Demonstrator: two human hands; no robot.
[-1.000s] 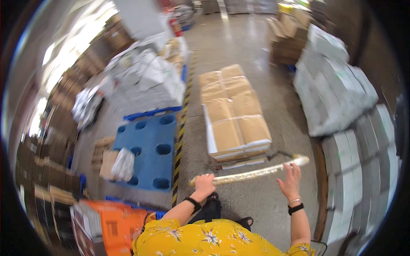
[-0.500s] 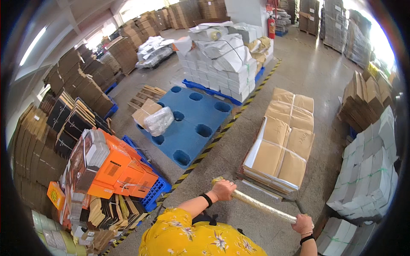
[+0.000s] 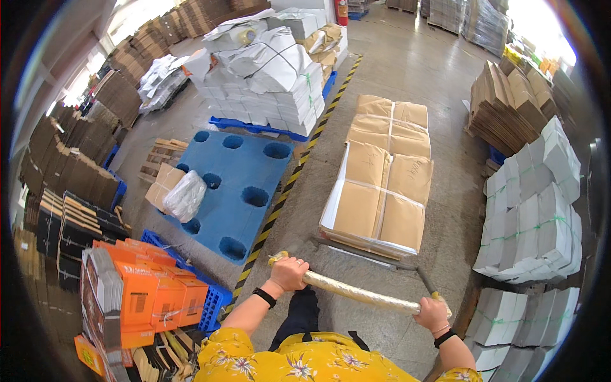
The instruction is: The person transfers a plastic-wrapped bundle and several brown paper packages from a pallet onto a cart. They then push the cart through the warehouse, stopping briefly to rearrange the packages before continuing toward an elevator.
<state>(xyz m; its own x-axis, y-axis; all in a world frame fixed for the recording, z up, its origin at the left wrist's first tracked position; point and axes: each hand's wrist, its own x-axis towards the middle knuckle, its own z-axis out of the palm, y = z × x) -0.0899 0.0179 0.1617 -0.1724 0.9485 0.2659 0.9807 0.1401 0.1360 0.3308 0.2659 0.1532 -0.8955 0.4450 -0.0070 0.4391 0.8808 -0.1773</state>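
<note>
Both hands clamped on the wrapped cart handle (image 3: 363,294) at six o'clock — left hand (image 3: 289,274) fisted at its left end, right hand (image 3: 431,314) at its right end, forearms stretched forward, paper-wrapped bundles (image 3: 380,184) on the cart just beyond — twelve o'clock.

— Where does the cart (image 3: 377,191) stand?
— Straight ahead on the floor, with bundles of flat sheets on it, its handle bar (image 3: 359,293) nearest the person.
— And left of it?
— A striped floor line (image 3: 299,167), then a pallet (image 3: 238,184) with a bag (image 3: 185,195) at its left edge. Stacked bundles (image 3: 534,216) stand right.
</note>
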